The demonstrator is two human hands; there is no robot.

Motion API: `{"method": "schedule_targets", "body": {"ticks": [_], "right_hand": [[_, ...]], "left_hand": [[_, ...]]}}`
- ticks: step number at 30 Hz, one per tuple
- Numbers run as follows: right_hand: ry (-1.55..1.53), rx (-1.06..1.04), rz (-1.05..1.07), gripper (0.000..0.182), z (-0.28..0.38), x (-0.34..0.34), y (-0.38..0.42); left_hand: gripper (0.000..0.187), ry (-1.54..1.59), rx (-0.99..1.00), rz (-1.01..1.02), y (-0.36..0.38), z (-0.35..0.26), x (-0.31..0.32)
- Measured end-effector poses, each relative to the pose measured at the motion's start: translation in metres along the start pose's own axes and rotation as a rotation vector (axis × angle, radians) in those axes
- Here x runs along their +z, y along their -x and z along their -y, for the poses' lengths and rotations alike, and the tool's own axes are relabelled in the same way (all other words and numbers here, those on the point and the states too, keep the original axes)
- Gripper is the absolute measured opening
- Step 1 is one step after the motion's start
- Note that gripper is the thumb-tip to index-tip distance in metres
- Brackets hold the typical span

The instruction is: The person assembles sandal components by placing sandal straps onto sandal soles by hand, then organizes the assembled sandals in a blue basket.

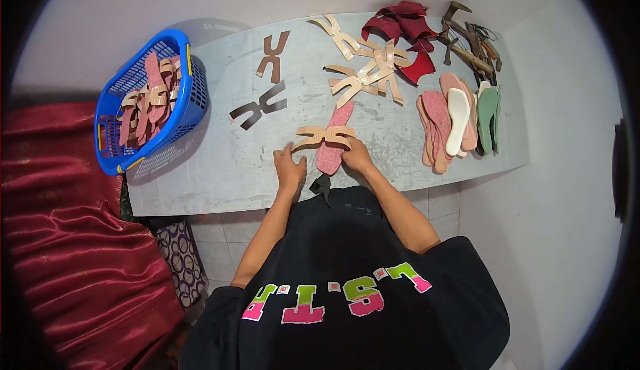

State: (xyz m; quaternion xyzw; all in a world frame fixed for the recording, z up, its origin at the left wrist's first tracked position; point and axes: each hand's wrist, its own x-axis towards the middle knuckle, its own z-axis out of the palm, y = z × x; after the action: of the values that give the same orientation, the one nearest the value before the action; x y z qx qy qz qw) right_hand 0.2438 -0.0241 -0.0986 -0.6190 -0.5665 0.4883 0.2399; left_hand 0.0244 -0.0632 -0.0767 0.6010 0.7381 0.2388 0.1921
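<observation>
A tan H-shaped sandal strap (325, 136) lies crosswise over a pink speckled insole (329, 159) near the table's front edge. My left hand (291, 171) is at the strap's left end, thumb and forefinger apart, a fingertip against the strap's lower left tip. At the other end, my right hand (358, 156) has its fingers closed on the strap's lower right tip, beside the insole. A small black piece (322, 186) sits at the table edge just below the insole's near end.
Brown straps (272, 57) and a dark strap (260, 105) lie left of centre, cream straps (360, 77) behind the insole. Dark red pieces (417, 67), a hammer (456, 9) and stacked insoles (459, 120) occupy the right. A blue basket (181, 120) of pink sandals stands left.
</observation>
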Motion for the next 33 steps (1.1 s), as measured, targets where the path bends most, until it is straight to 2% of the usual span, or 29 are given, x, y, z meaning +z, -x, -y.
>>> {"method": "schedule_targets", "body": {"ticks": [1, 3, 5, 7, 8, 9, 10, 13, 15, 16, 18, 19, 20, 21, 22, 23, 24, 25, 26, 27, 28, 30, 31, 32, 33], "right_hand": [[0.002, -0.002, 0.004, 0.043, 0.001, 0.001, 0.0], [-0.261, 0.14, 0.049, 0.04, 0.003, 0.001, 0.001], [-0.278, 0.169, 0.058, 0.039, 0.007, -0.003, 0.0], [-0.3, 0.199, 0.062, 0.038, 0.017, -0.006, 0.001], [-0.404, 0.169, 0.039, 0.039, 0.021, -0.006, 0.003], [-0.507, 0.137, 0.016, 0.039, 0.022, -0.006, 0.003], [-0.508, 0.138, 0.015, 0.039, 0.017, -0.004, 0.002], [-0.499, 0.059, -0.018, 0.034, 0.01, 0.001, -0.002], [-0.305, 0.036, -0.032, 0.033, 0.01, 0.001, -0.002], [-0.304, 0.035, -0.032, 0.033, 0.013, -0.001, -0.002], [-0.027, 0.028, 0.068, 0.035, 0.019, -0.006, 0.002], [-0.027, 0.027, 0.068, 0.035, 0.023, -0.007, 0.004], [0.159, -0.006, 0.08, 0.04, 0.028, -0.008, 0.005], [0.345, -0.037, 0.092, 0.046, 0.032, -0.008, 0.007], [0.345, -0.038, 0.094, 0.046, 0.036, -0.007, 0.01], [0.444, -0.049, 0.034, 0.052, 0.04, -0.005, 0.014], [0.543, -0.06, -0.027, 0.059, 0.045, -0.006, 0.016], [0.545, -0.061, -0.027, 0.059, 0.05, -0.009, 0.017], [0.368, -0.065, 0.035, 0.062, 0.055, -0.011, 0.018], [0.191, -0.067, 0.097, 0.065, 0.06, -0.013, 0.019], [0.192, -0.066, 0.096, 0.065, 0.065, -0.012, 0.021], [0.183, -0.091, 0.349, 0.064, 0.076, -0.007, 0.027], [0.198, -0.05, 0.423, 0.064, 0.08, -0.003, 0.028], [0.198, -0.05, 0.421, 0.064, 0.074, 0.002, 0.03], [0.27, -0.202, 0.38, 0.064, 0.068, 0.008, 0.032]], "left_hand": [[0.043, 0.052, 0.004, 0.029, -0.003, -0.001, 0.0], [0.037, 0.089, -0.005, 0.095, -0.008, -0.002, -0.003], [0.033, 0.125, -0.008, 0.161, -0.013, -0.005, -0.005], [0.023, 0.315, -0.218, 0.277, -0.015, -0.002, 0.003], [0.023, 0.314, -0.216, 0.278, -0.013, -0.001, 0.008], [0.023, 0.616, -0.338, 0.309, -0.012, -0.001, 0.013], [0.023, 0.919, -0.459, 0.334, -0.01, 0.0, 0.017], [0.027, 1.098, -0.522, 0.325, -0.007, -0.005, 0.014], [0.027, 1.122, -0.569, 0.335, -0.008, -0.005, 0.01], [0.027, 1.147, -0.617, 0.345, -0.008, -0.004, 0.01], [0.026, 1.151, -0.629, 0.33, -0.006, -0.004, 0.009], [0.024, 1.156, -0.642, 0.315, -0.005, -0.005, 0.008], [0.024, 1.156, -0.64, 0.315, -0.006, -0.006, 0.007], [0.026, 0.992, -0.542, 0.269, -0.007, -0.005, 0.006], [0.028, 0.827, -0.446, 0.223, -0.007, -0.004, 0.005], [0.028, 0.827, -0.447, 0.224, -0.008, -0.004, 0.004], [0.037, 1.036, -0.525, 0.271, -0.01, -0.009, -0.001], [0.047, 1.245, -0.601, 0.317, -0.013, -0.014, -0.006], [0.047, 1.245, -0.601, 0.315, -0.013, -0.018, -0.011], [0.055, 1.54, -0.617, 0.356, -0.013, -0.033, -0.024], [0.064, 1.837, -0.625, 0.395, -0.012, -0.041, -0.028], [0.067, 1.867, -0.611, 0.418, -0.018, -0.052, -0.021], [0.061, 1.759, -0.499, 0.416, -0.022, -0.062, -0.017], [0.056, 1.648, -0.389, 0.413, -0.026, -0.068, -0.016], [0.038, 1.523, -0.396, 0.466, -0.03, -0.071, -0.02]]}}
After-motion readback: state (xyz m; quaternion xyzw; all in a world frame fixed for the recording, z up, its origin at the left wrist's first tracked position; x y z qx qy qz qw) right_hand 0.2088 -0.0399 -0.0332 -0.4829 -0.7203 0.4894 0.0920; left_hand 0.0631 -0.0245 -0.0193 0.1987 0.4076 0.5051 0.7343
